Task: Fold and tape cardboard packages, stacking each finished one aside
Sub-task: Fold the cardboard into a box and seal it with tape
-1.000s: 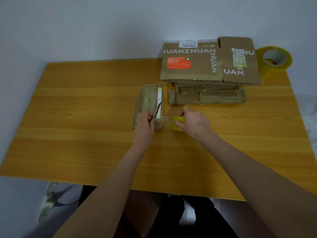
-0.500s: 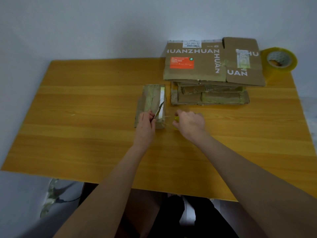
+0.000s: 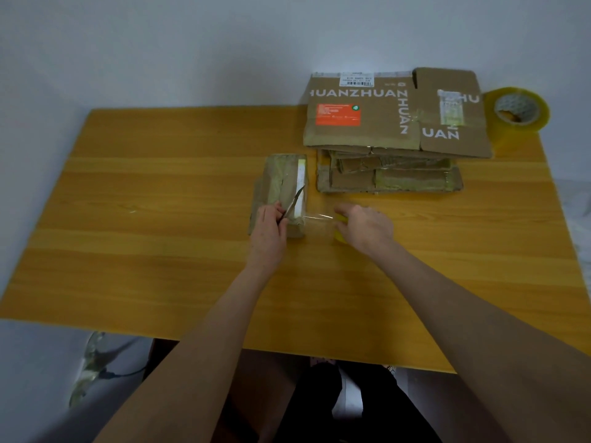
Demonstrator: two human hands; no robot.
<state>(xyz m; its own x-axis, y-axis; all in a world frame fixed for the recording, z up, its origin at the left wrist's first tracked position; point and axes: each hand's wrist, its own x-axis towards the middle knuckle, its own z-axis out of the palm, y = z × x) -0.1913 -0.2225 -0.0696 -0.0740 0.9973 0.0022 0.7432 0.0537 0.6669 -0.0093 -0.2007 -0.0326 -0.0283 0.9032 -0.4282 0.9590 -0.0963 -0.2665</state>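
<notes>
The taping step is in hand: the folded package [image 3: 278, 183] lies on the tabletop [image 3: 160, 219] just left of the stack of finished packages [image 3: 390, 179], with a clear strip of tape [image 3: 316, 219] stretched from its near end to a small yellow tape roll [image 3: 340, 234]. The left hand [image 3: 268, 231] rests on the package, fingers curled round scissors [image 3: 295, 202] that point away from the person, while the right hand [image 3: 367, 227] grips the roll. Next, I judge, the blades must reach the strip and cut it near the roll.
</notes>
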